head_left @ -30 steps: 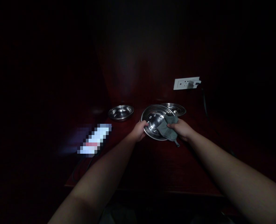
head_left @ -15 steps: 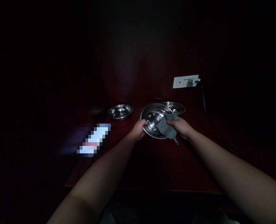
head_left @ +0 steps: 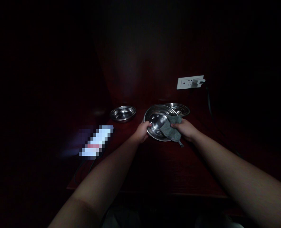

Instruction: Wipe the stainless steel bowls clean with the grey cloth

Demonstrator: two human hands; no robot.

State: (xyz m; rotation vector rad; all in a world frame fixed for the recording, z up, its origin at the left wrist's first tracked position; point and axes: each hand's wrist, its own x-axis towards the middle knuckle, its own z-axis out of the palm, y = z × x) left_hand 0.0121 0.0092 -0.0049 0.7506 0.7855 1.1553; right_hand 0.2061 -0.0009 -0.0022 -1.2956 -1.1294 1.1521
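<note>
My left hand (head_left: 142, 132) grips the left rim of a round steel plate (head_left: 156, 119), which is tilted up towards me above the dark red table (head_left: 169, 167). My right hand (head_left: 186, 129) is closed on a grey-green cloth (head_left: 170, 129) pressed against the plate's right side; a corner of the cloth hangs below the hand. The scene is very dark.
A second steel plate (head_left: 179, 109) lies just behind the held one. A steel bowl (head_left: 123, 113) sits to the left. A blurred lit rectangle (head_left: 96, 142) lies at the table's left edge. A white wall socket (head_left: 189, 82) with a plug and dark cable is at the back right.
The cloth and my right hand have shifted slightly up and along the plate's right side. The plate stays held in much the same place.
</note>
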